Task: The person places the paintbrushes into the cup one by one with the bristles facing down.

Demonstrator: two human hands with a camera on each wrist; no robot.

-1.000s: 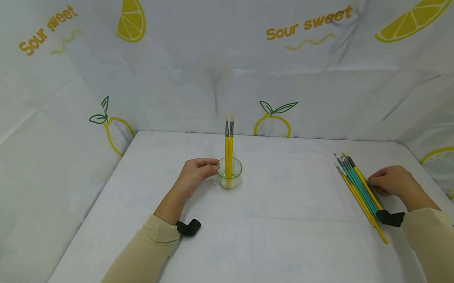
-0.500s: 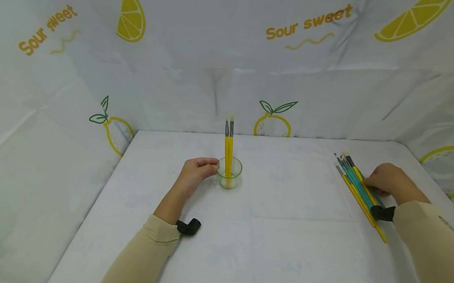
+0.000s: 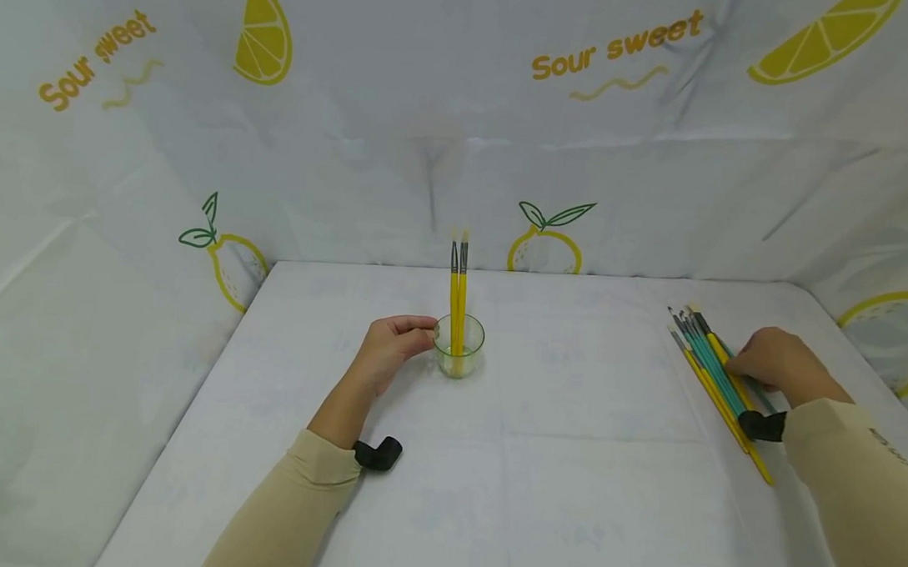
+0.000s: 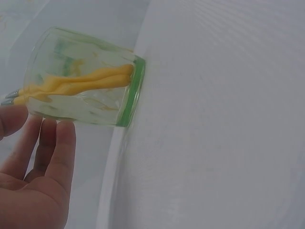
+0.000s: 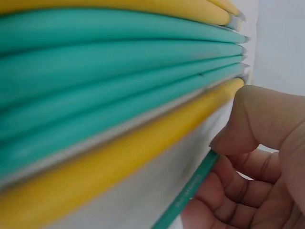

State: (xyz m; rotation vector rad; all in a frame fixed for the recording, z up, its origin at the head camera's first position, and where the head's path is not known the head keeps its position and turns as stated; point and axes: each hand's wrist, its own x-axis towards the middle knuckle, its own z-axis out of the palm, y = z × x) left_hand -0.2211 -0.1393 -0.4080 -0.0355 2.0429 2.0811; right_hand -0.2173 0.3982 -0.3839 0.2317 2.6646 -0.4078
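From where I stand, the right hand is bent over at the far right, thumb and forefinger pinching a green brush partway along its handle; whether that brush is clear of the table I cannot tell. Its neighbours, the other brushes, lie close together, green between yellow, bristles pointing away from the person, so the handles come easily to the fingers. Well apart from them, the left hand reaches in from the side, thumb and fingertips at the glass in what looks like a light pinch at the rim, probably to steady it. Two yellow brushes stand upright in it, handles down, bristles up, which likely spares the tips. Both sleeves end short of the hands. Beyond the table hangs a pale sheet printed with lemons.
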